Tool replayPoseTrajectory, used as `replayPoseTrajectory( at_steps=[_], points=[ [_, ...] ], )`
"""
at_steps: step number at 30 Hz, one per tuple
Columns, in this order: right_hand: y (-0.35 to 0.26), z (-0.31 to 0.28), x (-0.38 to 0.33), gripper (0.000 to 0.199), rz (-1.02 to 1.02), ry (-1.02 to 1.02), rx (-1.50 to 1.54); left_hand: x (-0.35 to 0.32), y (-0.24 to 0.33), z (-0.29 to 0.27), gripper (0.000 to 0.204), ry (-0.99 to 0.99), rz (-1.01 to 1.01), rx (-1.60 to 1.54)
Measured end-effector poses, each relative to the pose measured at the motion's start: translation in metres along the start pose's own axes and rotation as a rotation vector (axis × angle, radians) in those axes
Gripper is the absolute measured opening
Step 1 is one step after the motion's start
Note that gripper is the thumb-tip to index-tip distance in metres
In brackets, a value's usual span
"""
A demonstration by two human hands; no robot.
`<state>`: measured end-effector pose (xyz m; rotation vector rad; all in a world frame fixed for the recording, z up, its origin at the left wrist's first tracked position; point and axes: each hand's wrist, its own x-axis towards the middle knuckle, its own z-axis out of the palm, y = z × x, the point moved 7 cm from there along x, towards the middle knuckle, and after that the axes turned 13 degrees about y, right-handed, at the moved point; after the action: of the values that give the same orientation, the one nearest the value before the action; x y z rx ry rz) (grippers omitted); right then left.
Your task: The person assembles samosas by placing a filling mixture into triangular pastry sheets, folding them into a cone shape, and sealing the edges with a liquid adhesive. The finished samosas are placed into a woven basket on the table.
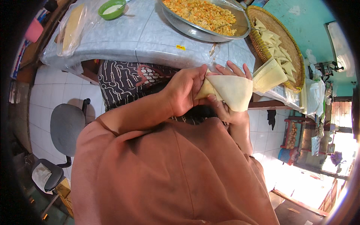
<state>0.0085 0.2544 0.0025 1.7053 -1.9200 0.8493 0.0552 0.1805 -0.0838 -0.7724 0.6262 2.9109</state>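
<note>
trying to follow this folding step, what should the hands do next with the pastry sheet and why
Probably bring the pastry sheet up to the metal bowl of orange filling and spoon some in. The left hand and right hand hold it folded into a cone-like triangle, no filling shows in it, and the folded triangles on the woven tray look finished.

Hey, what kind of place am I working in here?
Probably a home or small food-prep kitchen: a metal pan of orange filling, a woven tray of folded pastries, and a pastry sheet held in both hands over a covered table.
</note>
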Motion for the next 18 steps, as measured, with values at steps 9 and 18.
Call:
replayPoseTrajectory(
  at_steps=[9, 18],
  points=[
    [0.007, 0.008, -0.005, 0.05, -0.022, -0.043, 0.0, -0.005, 0.003, 0.007, 0.049, -0.151, -0.169, -0.101],
    [0.039, 0.034, -0.035, 0.042, 0.911, 0.445, 1.054, 0.01, 0.019, -0.008, 0.051, -0.009, 0.019, 0.218]
  ],
)
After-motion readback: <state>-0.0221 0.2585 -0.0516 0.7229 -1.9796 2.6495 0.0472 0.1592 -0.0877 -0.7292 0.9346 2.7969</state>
